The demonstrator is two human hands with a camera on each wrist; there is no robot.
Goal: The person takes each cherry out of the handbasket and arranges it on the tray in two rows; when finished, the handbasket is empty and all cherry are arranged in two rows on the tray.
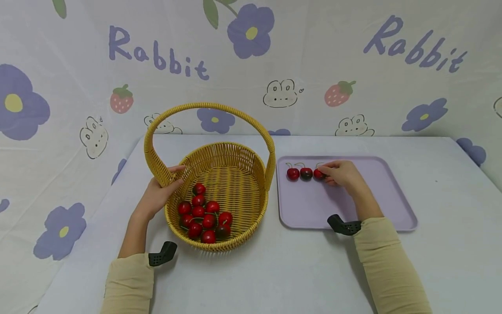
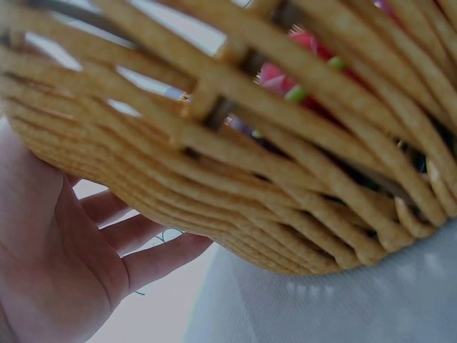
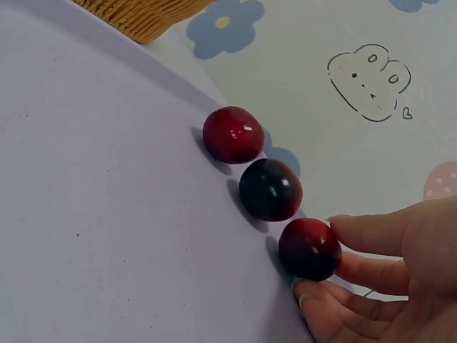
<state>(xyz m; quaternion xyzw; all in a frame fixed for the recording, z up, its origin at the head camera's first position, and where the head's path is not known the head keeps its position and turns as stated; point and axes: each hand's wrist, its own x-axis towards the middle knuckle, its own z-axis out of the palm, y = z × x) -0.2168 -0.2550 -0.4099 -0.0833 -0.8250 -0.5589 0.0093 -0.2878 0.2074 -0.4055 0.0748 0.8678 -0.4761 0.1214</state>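
My left hand (image 1: 154, 197) grips the left side of a yellow wicker basket (image 1: 245, 192) where its tall arched handle meets the rim. Several red cherries (image 1: 198, 211) lie inside, toward the basket's front left. Over the lilac tray (image 1: 310, 211), my right hand (image 1: 347, 174) pinches a cherry (image 3: 309, 249) between thumb and fingers, close to the tray surface. That dark red cherry is third in a row, beside a half-dark cherry (image 3: 270, 190) and a red cherry (image 3: 233, 135) along the tray's far edge. Thin stems show on them in the head view.
Both basket and tray stand on a white-covered table (image 1: 259, 279), the basket left of the tray. Behind rises a cloth backdrop (image 1: 306, 52) printed with flowers, rabbits and strawberries. The basket's handle (image 1: 209, 105) arches high above its bowl.
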